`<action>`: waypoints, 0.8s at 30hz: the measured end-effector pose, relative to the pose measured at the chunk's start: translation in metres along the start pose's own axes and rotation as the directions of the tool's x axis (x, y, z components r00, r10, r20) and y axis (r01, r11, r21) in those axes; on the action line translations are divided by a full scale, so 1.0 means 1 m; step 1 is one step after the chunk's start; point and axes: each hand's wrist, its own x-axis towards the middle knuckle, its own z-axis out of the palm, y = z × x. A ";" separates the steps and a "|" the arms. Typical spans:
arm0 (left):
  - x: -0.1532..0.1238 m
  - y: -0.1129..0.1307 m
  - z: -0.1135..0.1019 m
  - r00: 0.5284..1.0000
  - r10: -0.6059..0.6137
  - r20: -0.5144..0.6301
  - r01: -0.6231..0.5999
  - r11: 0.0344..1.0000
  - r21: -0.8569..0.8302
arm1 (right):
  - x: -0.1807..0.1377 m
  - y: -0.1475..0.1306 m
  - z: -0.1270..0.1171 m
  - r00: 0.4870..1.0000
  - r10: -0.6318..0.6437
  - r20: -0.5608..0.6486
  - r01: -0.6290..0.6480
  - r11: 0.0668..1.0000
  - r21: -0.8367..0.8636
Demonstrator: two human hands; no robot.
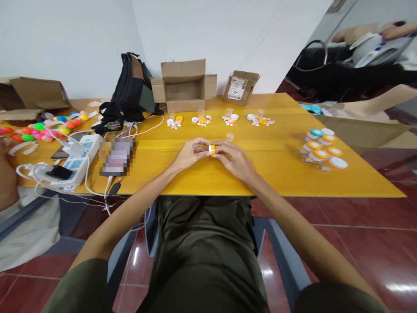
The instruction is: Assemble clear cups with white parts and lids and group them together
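Just above the front middle of the table, my left hand (pixel 190 154) and my right hand (pixel 235 160) meet at a small white and orange cap (pixel 212 149). The left fingers pinch its white side and the right fingers its orange side. A small clear container (pixel 230 137) stands on the table just behind my right hand. Farther back lies a row of small groups, each with white and orange rings or lids (pixel 202 120), little white pieces (pixel 176 124) and a clear container (pixel 260 114).
Several clear jars (pixel 321 154) with orange, white and teal lids stand at the right. A phone (pixel 117 156), a power strip (pixel 81 158) with cables and colourful plastic pieces (pixel 41 127) lie left. A backpack (pixel 128 89) and cardboard boxes (pixel 185 105) line the wall. Another person's arm (pixel 7 182) shows at far left.
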 end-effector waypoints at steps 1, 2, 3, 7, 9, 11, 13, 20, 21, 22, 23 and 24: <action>0.000 0.000 0.000 1.000 -0.001 0.001 0.001 1.000 0.001 | 0.000 0.000 0.000 1.000 0.003 0.001 -0.003 1.000 0.001; 0.000 -0.001 0.000 1.000 0.000 0.001 0.000 1.000 0.003 | 0.000 0.000 0.000 1.000 0.008 0.001 -0.008 1.000 0.002; 0.000 -0.001 0.001 1.000 0.002 0.002 -0.002 1.000 0.004 | 0.000 0.001 0.000 1.000 0.014 0.002 -0.014 1.000 0.002; 0.000 -0.001 0.001 1.000 0.012 0.005 -0.012 1.000 0.000 | -0.001 0.002 0.001 1.000 0.030 0.009 -0.030 1.000 0.001; 0.000 -0.001 0.000 1.000 0.013 0.004 -0.013 1.000 -0.003 | -0.002 0.002 0.001 1.000 0.021 0.007 -0.021 1.000 -0.002; 0.000 -0.001 0.000 1.000 0.015 0.003 -0.015 1.000 -0.001 | -0.002 0.002 0.001 1.000 0.003 0.003 -0.003 1.000 -0.004; 0.001 -0.001 0.000 1.000 0.017 0.005 -0.017 1.000 0.010 | -0.002 0.001 0.000 1.000 -0.004 0.004 0.004 1.000 -0.002; 0.001 -0.002 0.000 1.000 0.022 0.015 -0.022 0.999 0.033 | 0.000 0.002 0.000 0.999 0.045 0.003 -0.045 0.998 0.054; 0.001 -0.002 0.000 1.000 0.025 0.015 -0.026 0.999 0.036 | 0.000 0.003 0.001 0.998 0.063 0.000 -0.063 0.996 0.070; 0.001 -0.002 0.000 1.000 0.028 0.014 -0.028 0.999 0.036 | 0.000 0.004 0.001 0.996 0.084 -0.002 -0.083 0.993 0.089; 0.001 -0.002 0.000 1.000 0.027 0.012 -0.028 0.999 0.033 | -0.001 0.005 0.002 0.994 0.107 -0.002 -0.106 0.988 0.109; 0.001 -0.002 0.000 1.000 0.026 0.011 -0.026 0.999 0.028 | -0.001 0.005 0.002 0.992 0.128 -0.002 -0.126 0.983 0.130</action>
